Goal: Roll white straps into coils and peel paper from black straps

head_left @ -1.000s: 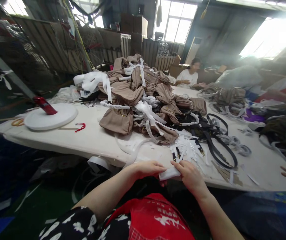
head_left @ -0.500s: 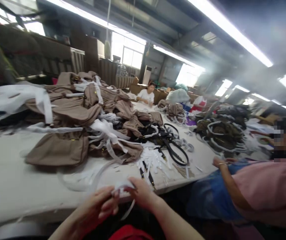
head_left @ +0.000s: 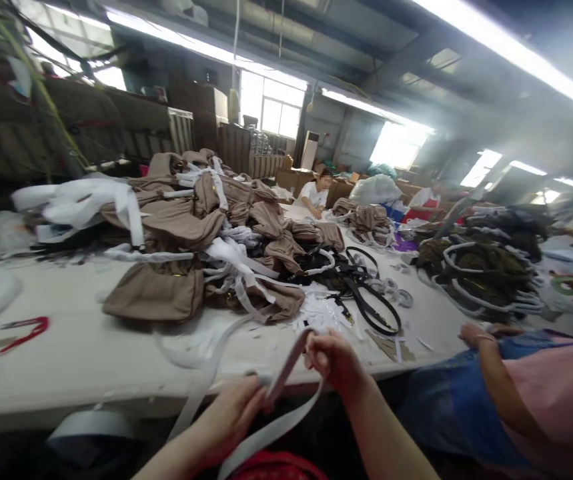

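Note:
My left hand (head_left: 233, 417) and my right hand (head_left: 333, 360) are both closed on one white strap (head_left: 286, 363), pulled taut between them just in front of the table's near edge. A loose length of the same white strap (head_left: 266, 437) sags below my hands toward my lap. More of it trails up over the white table (head_left: 81, 353) toward a heap of tan bags (head_left: 186, 227) wrapped in white strips.
Black straps (head_left: 366, 297) and white scraps lie right of the heap. Red snips (head_left: 23, 331) lie at the left. A person in pink and blue (head_left: 541, 393) sits at my right, hand on the table. Another person (head_left: 316, 193) sits at the far end. A dark bag pile (head_left: 481, 267) stands at right.
My hands have moved apart and stretched the white strap out between them; the right hand has risen. The camera has swung slightly left.

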Motion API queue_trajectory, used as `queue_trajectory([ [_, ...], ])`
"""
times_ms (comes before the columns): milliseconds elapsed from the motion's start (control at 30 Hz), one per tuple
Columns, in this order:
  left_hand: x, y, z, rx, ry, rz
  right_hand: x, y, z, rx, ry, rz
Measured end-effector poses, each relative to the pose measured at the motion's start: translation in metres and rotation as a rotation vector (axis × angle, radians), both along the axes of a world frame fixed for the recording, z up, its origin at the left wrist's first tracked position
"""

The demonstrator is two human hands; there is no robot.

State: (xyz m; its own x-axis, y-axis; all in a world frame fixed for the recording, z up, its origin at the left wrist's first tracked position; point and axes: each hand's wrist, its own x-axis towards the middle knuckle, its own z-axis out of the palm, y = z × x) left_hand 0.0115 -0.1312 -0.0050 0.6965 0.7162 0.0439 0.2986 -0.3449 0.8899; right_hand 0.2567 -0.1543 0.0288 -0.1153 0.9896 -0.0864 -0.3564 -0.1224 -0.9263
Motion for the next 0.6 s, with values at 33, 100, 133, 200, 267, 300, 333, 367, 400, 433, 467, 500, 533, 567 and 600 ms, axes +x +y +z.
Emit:
queue_trajectory([
  [33, 0.005, -0.010, 0.006, -0.002, -0.007, -0.094, 0.005, 0.004, -0.003, 0.004, -0.005, -0.031],
  [100, 0.011, -0.019, 0.013, 0.016, -0.011, -0.178, 0.012, 0.008, -0.012, -0.008, -0.036, -0.040],
  [133, 0.012, -0.020, 0.013, 0.010, -0.008, -0.176, 0.016, 0.008, -0.016, -0.020, -0.050, -0.026],
  [200, 0.010, -0.018, 0.006, -0.089, -0.022, -0.138, 0.023, 0.010, -0.022, -0.067, -0.124, 0.014],
  [267, 0.006, -0.017, -0.004, -0.274, -0.106, -0.056, 0.029, 0.011, -0.026, -0.074, -0.336, 0.030],
  [300, 0.005, -0.018, -0.008, -0.374, -0.165, -0.019, 0.029, 0.012, -0.028, -0.033, -0.493, 0.004],
  [333, 0.005, -0.019, -0.010, -0.464, -0.228, 0.009, 0.027, 0.012, -0.030, 0.042, -0.656, -0.041],
  [367, 0.006, -0.020, -0.010, -0.544, -0.294, 0.019, 0.022, 0.012, -0.032, 0.136, -0.789, -0.070],
  [400, 0.008, -0.021, -0.007, -0.617, -0.364, 0.019, 0.013, 0.009, -0.035, 0.224, -0.859, -0.057],
  [433, 0.011, -0.020, -0.003, -0.686, -0.440, 0.019, 0.001, 0.005, -0.040, 0.278, -0.867, -0.004],
  [467, 0.014, -0.019, 0.002, -0.750, -0.524, 0.031, -0.013, -0.001, -0.045, 0.284, -0.826, 0.089],
  [500, 0.017, -0.016, 0.008, -0.804, -0.614, 0.063, -0.029, -0.007, -0.051, 0.250, -0.755, 0.218],
  [533, 0.020, -0.011, 0.013, -0.834, -0.706, 0.114, -0.046, -0.015, -0.058, 0.179, -0.679, 0.351],
  [567, 0.020, -0.004, 0.018, -0.825, -0.790, 0.179, -0.060, -0.023, -0.064, 0.092, -0.614, 0.459],
  [600, 0.018, 0.003, 0.022, -0.763, -0.857, 0.269, -0.072, -0.031, -0.069, 0.016, -0.573, 0.533],
])
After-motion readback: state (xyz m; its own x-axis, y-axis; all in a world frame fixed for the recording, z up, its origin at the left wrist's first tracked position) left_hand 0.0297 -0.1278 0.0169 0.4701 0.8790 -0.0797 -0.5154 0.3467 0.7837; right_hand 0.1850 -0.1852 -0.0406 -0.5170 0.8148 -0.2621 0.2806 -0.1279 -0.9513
